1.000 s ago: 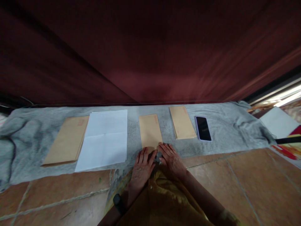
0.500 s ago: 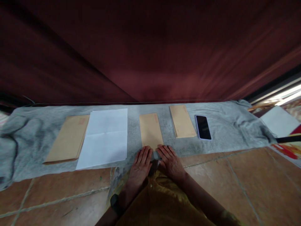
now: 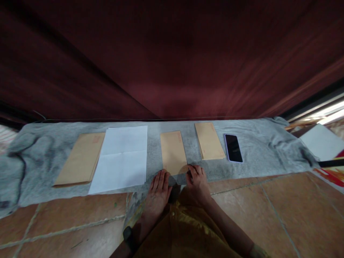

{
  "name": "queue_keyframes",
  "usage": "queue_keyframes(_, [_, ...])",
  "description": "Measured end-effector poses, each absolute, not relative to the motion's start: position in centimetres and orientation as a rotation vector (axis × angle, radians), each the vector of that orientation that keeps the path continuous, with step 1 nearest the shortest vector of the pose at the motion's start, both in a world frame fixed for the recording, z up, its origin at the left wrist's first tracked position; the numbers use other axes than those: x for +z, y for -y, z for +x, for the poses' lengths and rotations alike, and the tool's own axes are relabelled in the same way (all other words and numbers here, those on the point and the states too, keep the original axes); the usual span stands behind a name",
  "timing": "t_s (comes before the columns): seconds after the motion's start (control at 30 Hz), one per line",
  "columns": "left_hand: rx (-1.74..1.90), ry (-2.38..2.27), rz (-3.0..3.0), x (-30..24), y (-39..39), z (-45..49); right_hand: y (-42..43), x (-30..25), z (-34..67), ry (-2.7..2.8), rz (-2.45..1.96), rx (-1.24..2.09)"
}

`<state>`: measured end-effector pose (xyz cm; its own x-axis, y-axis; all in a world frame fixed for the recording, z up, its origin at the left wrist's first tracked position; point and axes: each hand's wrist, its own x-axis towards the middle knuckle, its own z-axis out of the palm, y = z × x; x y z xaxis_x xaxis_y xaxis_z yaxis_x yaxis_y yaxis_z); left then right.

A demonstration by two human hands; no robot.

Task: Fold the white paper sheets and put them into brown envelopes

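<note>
A brown paper envelope (image 3: 173,150) with small red print near its far right corner lies before me on a grey cloth. My left hand (image 3: 158,190) rests flat, its fingertips touching the envelope's near left corner. At the near right corner, my right hand (image 3: 198,182) has its fingers curled and pinches the edge; the thumb is partly hidden. To the right lies a small stack of brown envelopes (image 3: 209,141). On the left, white paper sheets (image 3: 122,157) with a crease across the middle partly cover a thicker stack of brown envelopes (image 3: 79,159).
A phone (image 3: 233,147) with a pale purple case lies right of the smaller stack. The grey cloth (image 3: 258,154) covers a long narrow surface, with a dark red curtain (image 3: 172,71) behind it. Tiled floor (image 3: 242,204) shows in front. A white sheet (image 3: 322,141) is at far right.
My right hand has gone from lying flat on the envelope's near edge to curled fingers at its right corner. My left hand has shifted slightly left and stays flat.
</note>
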<state>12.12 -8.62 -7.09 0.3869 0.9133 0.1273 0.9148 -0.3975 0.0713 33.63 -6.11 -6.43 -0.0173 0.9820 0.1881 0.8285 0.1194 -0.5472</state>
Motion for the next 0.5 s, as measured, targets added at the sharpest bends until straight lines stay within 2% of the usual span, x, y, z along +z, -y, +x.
queue_keyframes(0.2, [-0.298, 1.721, -2.587, -6.2, 8.2, 12.2, 4.9, -6.7, 33.2, 1.521, -1.630, 0.713])
queue_keyframes(0.37, [-0.358, 1.770, -2.584, -5.7, 8.1, 12.2, 5.2, -6.9, 31.9, 0.882, -1.347, 1.299])
queue_keyframes(0.5, [-0.378, 1.772, -2.575, -6.0, 8.1, 12.2, 5.6, -7.3, 30.3, 0.595, -1.217, 1.469])
